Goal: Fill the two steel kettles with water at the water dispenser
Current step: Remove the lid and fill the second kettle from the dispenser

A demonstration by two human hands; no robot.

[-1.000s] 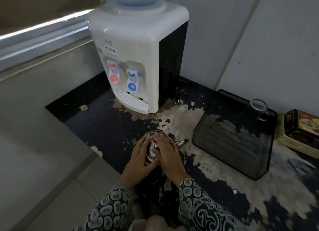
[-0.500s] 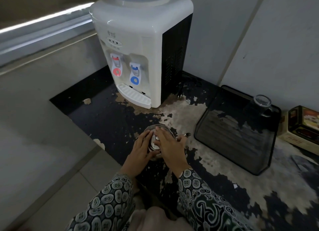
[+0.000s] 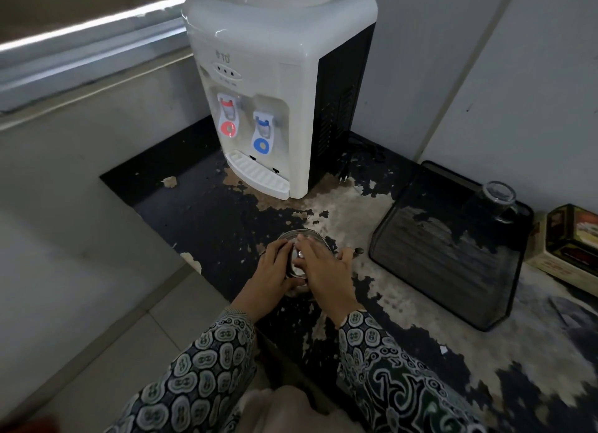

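A worn black counter [image 3: 200, 225], its coating flaked to pale patches, is seen carrying everything. The white water dispenser [image 3: 278, 76] is set at the counter's back corner, with a red tap [image 3: 227, 119] and a blue tap [image 3: 262, 135] above a ribbed drip tray [image 3: 257, 177]. To the right of the dispenser a dark mesh tray [image 3: 446, 258] is laid, with an upturned glass mug [image 3: 495, 202] at its far corner; a printed tin [image 3: 569, 238] is placed further right still.

One steel kettle [image 3: 299, 264] is found in front of the dispenser, well apart from the drip tray and nearer the person. Its spout [image 3: 357, 251] is pointed right, so its long axis is judged to run across the taps, not toward them. A second kettle is not seen.

The kettle is held from both sides: the left hand [image 3: 271, 270] is wrapped against its left flank, and the right hand [image 3: 326, 270] is laid over its top with fingers curled down, the thumb toward the spout. Whether the lid is being pinched cannot be told. Both hands are equally near; the taps lie ahead and slightly left of the grip.
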